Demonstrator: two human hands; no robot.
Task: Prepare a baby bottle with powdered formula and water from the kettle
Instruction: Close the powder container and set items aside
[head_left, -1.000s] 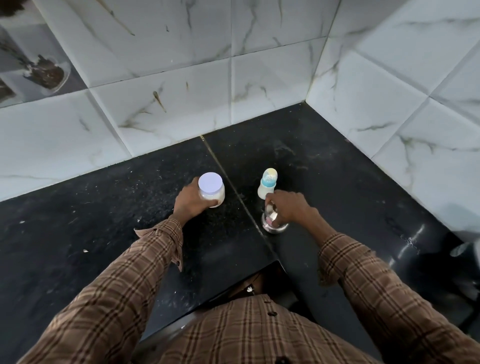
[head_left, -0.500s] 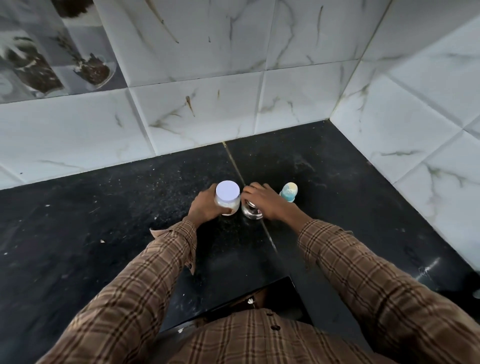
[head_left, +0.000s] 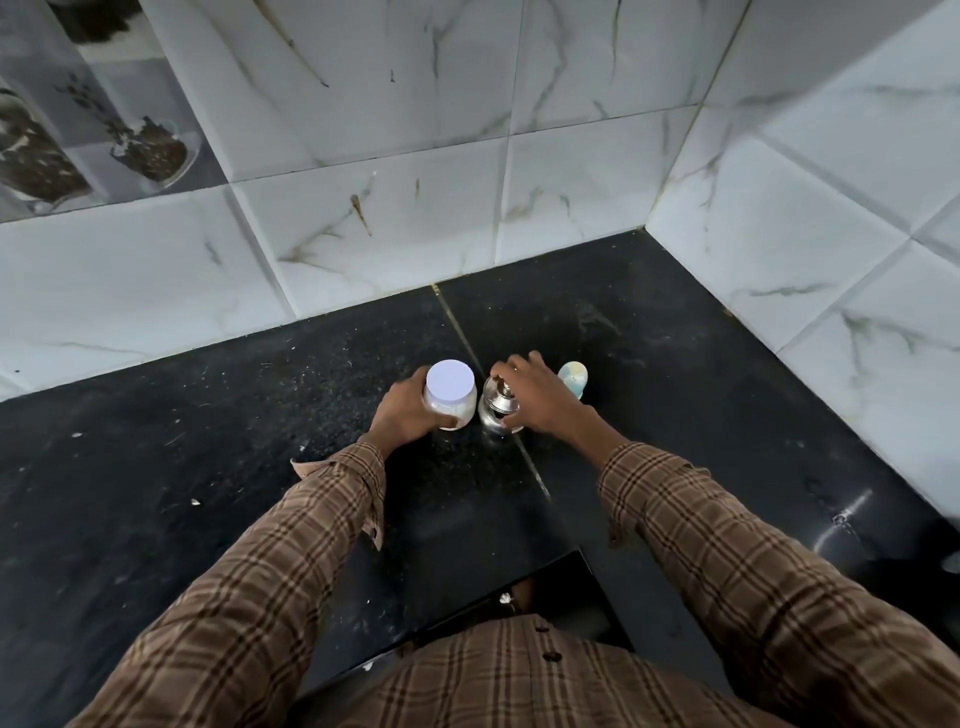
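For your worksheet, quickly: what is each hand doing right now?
Left hand: grips the white-lidded jar.
Right hand: rests on the small metal kettle; grip unclear.

Dim, wide-angle edge warp, countertop (head_left: 841, 512) glare

Jar (head_left: 450, 394), kettle (head_left: 497, 410) and bottle (head_left: 573, 375) crowd together; counter (head_left: 208, 441) around lies open.

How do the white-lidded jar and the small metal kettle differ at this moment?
The jar is pale with a flat white lid; the kettle is shiny metal with a knob on top. The left hand grips the jar's side; the right hand reaches over the kettle. Both stand upright on the black counter.
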